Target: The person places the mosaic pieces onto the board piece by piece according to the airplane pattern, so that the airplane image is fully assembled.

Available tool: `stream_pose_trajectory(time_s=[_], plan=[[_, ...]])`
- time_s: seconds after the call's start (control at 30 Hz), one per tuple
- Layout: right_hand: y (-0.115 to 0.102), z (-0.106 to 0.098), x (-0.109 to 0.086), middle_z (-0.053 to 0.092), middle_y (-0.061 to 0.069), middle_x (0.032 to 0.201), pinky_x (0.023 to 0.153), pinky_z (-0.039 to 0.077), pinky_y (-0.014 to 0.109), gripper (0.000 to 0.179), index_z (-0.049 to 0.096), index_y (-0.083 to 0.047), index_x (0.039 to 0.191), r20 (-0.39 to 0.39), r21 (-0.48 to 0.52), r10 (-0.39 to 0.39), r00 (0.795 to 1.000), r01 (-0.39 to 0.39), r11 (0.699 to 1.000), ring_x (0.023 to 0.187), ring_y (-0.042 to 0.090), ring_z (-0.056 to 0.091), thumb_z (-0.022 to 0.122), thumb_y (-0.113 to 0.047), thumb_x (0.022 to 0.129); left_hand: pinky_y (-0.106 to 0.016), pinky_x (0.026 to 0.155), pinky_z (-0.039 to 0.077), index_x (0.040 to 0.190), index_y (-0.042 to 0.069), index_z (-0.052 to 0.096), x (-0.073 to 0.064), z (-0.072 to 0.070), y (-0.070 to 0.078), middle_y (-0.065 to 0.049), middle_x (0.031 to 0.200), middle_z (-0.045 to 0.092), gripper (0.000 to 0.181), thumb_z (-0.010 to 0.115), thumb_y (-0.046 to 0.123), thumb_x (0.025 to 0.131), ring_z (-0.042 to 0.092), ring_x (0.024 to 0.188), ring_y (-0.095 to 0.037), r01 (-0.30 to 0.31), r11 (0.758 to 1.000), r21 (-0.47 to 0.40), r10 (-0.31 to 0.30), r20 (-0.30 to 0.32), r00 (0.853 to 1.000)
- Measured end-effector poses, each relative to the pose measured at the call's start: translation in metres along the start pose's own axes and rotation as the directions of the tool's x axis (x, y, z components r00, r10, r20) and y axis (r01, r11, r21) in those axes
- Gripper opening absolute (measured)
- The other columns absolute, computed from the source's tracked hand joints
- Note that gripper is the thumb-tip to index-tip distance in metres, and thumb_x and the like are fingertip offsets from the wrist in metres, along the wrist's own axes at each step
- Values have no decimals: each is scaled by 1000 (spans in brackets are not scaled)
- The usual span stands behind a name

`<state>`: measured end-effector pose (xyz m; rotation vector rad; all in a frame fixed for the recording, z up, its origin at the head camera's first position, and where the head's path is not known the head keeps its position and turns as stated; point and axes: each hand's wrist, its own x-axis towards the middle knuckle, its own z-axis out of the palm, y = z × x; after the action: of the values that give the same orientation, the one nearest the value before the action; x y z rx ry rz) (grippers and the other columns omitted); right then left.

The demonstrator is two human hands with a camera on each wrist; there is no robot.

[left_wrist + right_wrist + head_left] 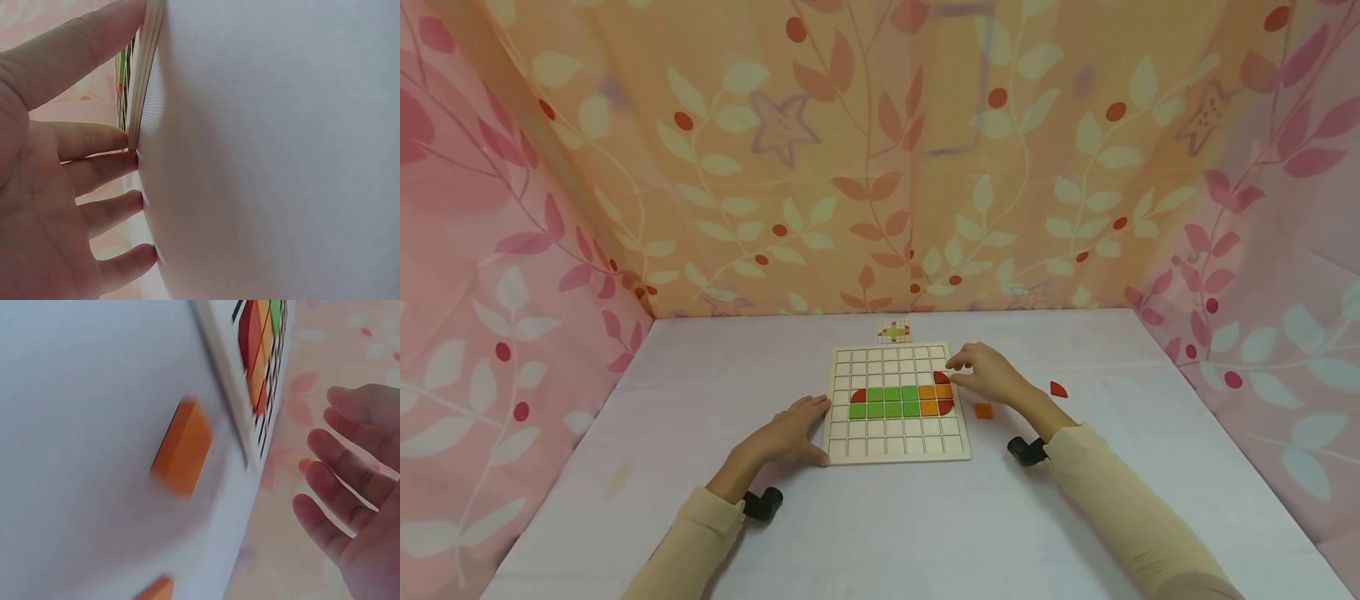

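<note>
A wooden grid board (895,446) lies on the table, bearing several green squares (891,402), 3 orange squares (928,407) and 3 red quarter-round pieces (946,407). My left hand (790,431) touches the board's left edge; in the left wrist view its thumb (81,50) and fingertips (128,150) meet the edge and the tabletop. My right hand (988,372) hovers by the board's upper right, near a red quarter-round piece. Seen in the right wrist view, its fingers (337,487) are loosely bent with nothing visible between them.
Right of the board lies a loose orange block (983,411), with a loose red quarter-round piece (1058,389) farther right. A small pattern card (893,330) sits behind the board. Patterned cloth (865,167) hangs at the back and both sides of the white table (910,533).
</note>
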<state>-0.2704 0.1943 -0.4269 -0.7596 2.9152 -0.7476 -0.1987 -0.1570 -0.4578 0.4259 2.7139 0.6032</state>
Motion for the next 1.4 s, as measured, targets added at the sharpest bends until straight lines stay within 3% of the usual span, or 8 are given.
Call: stream_pose_trajectory(time_s=[0.33,0.6,0.93,1.1,1.4], plan=[[41,-16,-22,67,11,94,83,51,46,26,72,0,109,-81,-10,120,989,-121,993,92,29,58,70,-15,88,-61,117,23,150,4,35,4,0,-1,-15,158,33,95,85,27,73,21,149,-39,10,1000,18,-10,10,1000],[71,-25,-43,67,15,95,82,51,48,27,70,3,110,-97,-48,210,973,-215,975,90,31,59,67,-14,89,-62,116,23,149,1,36,1,-1,1,-16,158,33,95,85,27,72,21,149,-40,7,1000,4,-7,16,1000],[93,-30,-62,65,21,95,82,50,50,32,68,6,110,-78,-71,344,936,-349,934,88,34,58,64,-17,88,-62,116,23,149,1,35,1,2,-2,-16,158,32,95,85,27,72,21,148,-40,-3,1000,-7,3,11,1000],[99,-31,-69,64,22,97,84,50,52,35,66,7,112,-50,-70,420,906,-423,903,89,34,57,66,-19,88,-62,116,23,149,2,36,2,4,-3,-16,158,32,96,85,28,72,21,149,-40,-10,1000,-5,10,6,1000],[103,-34,-78,65,22,92,81,50,51,33,68,8,105,-62,-140,443,894,-448,883,85,34,59,69,-19,86,-61,117,22,150,3,35,1,0,-1,-15,158,32,95,85,25,73,20,149,-39,1,1000,-12,-1,2,1000]])
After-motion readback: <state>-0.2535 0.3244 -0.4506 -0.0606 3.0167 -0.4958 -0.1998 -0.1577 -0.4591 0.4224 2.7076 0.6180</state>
